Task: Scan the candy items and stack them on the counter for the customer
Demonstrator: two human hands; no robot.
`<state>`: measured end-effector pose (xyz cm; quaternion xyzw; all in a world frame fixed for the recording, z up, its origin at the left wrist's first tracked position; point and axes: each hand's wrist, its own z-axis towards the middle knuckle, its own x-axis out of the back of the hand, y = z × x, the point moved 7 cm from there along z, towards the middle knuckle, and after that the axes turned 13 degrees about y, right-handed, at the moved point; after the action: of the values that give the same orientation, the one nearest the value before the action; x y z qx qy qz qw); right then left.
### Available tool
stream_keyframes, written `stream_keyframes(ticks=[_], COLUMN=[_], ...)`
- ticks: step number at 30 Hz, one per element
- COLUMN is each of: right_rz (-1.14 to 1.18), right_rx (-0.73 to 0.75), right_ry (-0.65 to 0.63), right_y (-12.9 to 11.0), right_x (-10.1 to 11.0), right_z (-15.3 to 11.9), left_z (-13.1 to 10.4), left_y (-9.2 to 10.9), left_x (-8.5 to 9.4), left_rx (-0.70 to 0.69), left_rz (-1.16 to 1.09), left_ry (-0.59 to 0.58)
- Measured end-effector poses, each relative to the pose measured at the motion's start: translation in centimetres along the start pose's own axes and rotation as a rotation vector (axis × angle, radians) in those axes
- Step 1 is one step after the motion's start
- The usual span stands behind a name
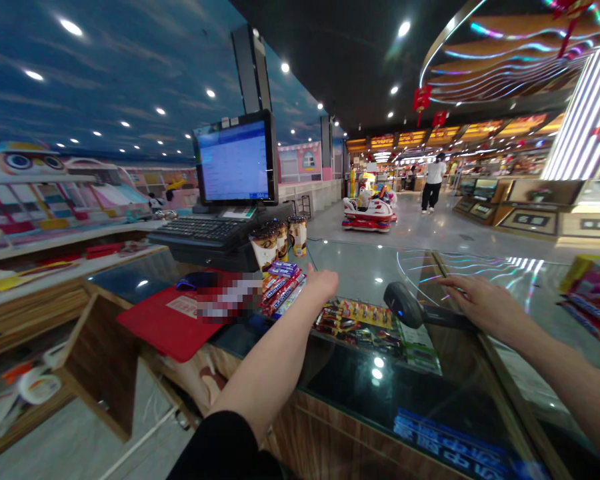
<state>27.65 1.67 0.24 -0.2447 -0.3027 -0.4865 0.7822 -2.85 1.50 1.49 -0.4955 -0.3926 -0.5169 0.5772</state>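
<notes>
Monitor lit | scanner on glass counter | left hand near candy

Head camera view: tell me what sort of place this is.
Probably a checkout in a mall: a monitor stands behind a keyboard, what looks like a barcode scanner lies on the glass counter, and packaged snacks are nearby.

Glows blue on the screen, shows black on the keyboard and scanner. Shows red on the mat and brown wood grain on the cabinet door.
</notes>
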Motion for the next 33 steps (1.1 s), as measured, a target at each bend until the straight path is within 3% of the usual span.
stream_keyframes(ticks=[7, 14, 16, 20, 27, 33], right_rz=[-0.003, -0.007, -0.010, -0.015, -0.019, -0.051], right_rx=[-0.039, -0.027, -0.014, -0.004, -0.006, -0.018], right_ry=[-0.079, -0.121, -0.102, -0.083, -0.087, -0.092], right_y=[0.2, 0.2, 0.1, 0.0, 0.0, 0.2], right_x=[-0.2, -0.5, -0.4, -0.2, -0.2, -0.3], right_z=[0.0, 0.0, 0.0, -0.1, -0.2, -0.2], left_z=[0.9, 2.0, 2.1, 2.4, 1.7, 0.9], left_y=[0.5, 6.5, 7.4, 5.6, 0.0, -0.4], left_x=[-1.7, -1.6, -1.1, -0.3, -1.8, -0.9], left_rx=[-0.039, -0.410, -0.461, -0.363, -0.167, -0.193], left_rz=[-0.219, -0.654, -0.708, -0.615, -0.338, -0.289], left_ry=[0.017, 0.235, 0.306, 0.410, 0.072, 0.001])
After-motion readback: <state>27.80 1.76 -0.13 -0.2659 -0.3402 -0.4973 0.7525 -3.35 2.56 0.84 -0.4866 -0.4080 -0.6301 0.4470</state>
